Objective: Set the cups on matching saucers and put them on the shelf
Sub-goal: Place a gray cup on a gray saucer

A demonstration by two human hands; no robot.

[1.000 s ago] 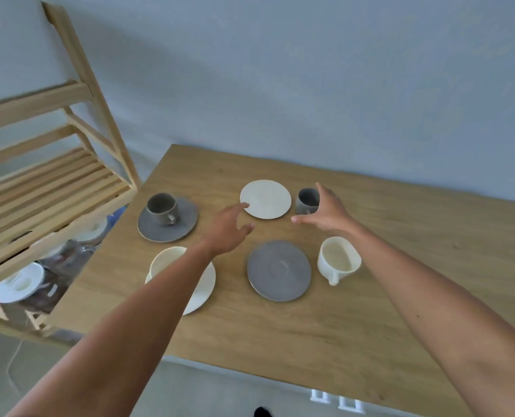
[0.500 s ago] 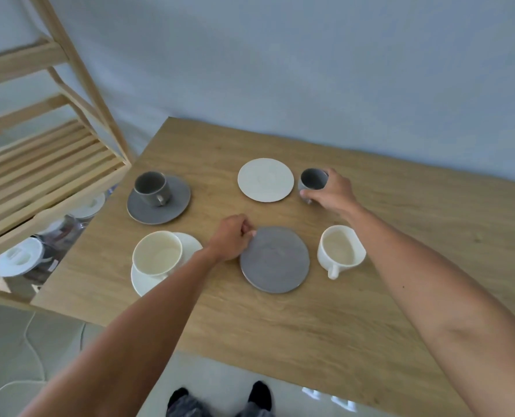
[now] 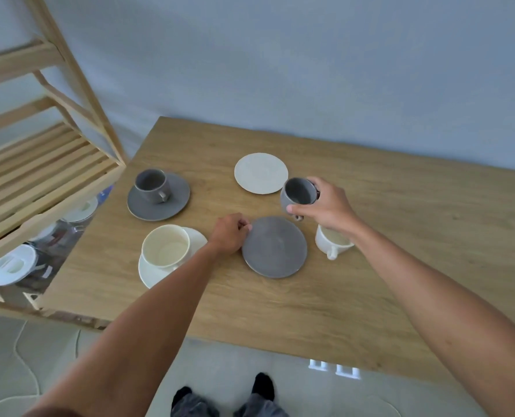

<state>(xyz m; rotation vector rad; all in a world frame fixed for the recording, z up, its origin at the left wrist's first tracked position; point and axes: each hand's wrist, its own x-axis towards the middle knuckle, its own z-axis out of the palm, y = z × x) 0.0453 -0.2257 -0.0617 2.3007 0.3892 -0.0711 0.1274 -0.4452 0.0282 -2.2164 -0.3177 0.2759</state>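
My right hand [image 3: 329,206] grips a grey cup [image 3: 298,194] lifted off the table, tilted, above the far right rim of an empty grey saucer [image 3: 275,251]. My left hand [image 3: 230,233] pinches that saucer's left edge. A white cup [image 3: 332,243] stands right of the saucer, partly under my right wrist. An empty white saucer [image 3: 260,173] lies behind. Another grey cup [image 3: 151,185] sits on its grey saucer [image 3: 176,203] at the left. A cream cup [image 3: 165,245] rests on a white saucer [image 3: 148,272] in front of it.
The wooden table [image 3: 400,266] meets a blue-grey wall at the back. A slatted wooden shelf [image 3: 39,173] stands to the left, with white lidded containers [image 3: 9,266] on its lower level. My feet show below the table's near edge.
My right hand has closed on the grey cup and lifted it toward the grey saucer. My left hand dropped from above the table to the saucer's left edge.
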